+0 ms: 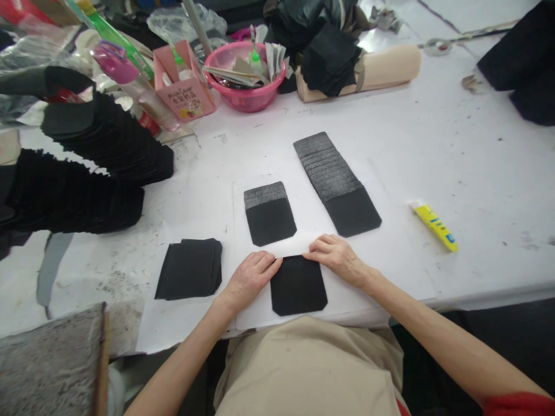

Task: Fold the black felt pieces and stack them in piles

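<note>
A black square piece with clipped corners (299, 287), seemingly leather or fabric, lies flat at the table's near edge. At the left end of its far edge, my left hand (251, 278) presses with fingers drawn together. My right hand (337, 259) pinches the right end of that same edge. Just beyond are two fanned rows of similar pieces, a short row (271, 222) and a longer row (353, 212), with grey strips showing at their far ends. Left of my left hand sits a small stack of black pieces (188, 270).
A yellow tube (435, 227) lies at the right. Tall stacks of black pieces (117, 138) stand at the left. Along the back are a pink basin (247, 98), a pink box (185, 94) and a beige roll (390, 66). A grey-topped board (52, 361) fills the near left corner.
</note>
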The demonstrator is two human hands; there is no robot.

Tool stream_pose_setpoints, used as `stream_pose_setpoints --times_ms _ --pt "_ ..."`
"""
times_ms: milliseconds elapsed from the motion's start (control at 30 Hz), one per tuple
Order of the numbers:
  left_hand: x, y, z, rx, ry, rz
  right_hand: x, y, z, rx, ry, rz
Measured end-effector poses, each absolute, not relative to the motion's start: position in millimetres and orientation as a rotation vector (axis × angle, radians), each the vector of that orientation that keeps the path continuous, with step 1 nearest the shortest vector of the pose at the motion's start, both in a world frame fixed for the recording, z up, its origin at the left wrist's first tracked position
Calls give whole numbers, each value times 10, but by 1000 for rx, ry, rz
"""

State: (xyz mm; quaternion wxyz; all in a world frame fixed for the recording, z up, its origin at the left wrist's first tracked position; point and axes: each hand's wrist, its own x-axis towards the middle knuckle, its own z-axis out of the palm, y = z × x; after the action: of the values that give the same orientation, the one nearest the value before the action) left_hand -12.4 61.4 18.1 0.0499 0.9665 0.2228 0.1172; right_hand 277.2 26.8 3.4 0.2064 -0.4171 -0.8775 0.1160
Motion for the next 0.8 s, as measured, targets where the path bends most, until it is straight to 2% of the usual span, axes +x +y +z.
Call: stream_pose_setpoints --times_ms 800 --pt "-227 437 161 3053 822 382 2876 265 70 -1152 -2455 302"
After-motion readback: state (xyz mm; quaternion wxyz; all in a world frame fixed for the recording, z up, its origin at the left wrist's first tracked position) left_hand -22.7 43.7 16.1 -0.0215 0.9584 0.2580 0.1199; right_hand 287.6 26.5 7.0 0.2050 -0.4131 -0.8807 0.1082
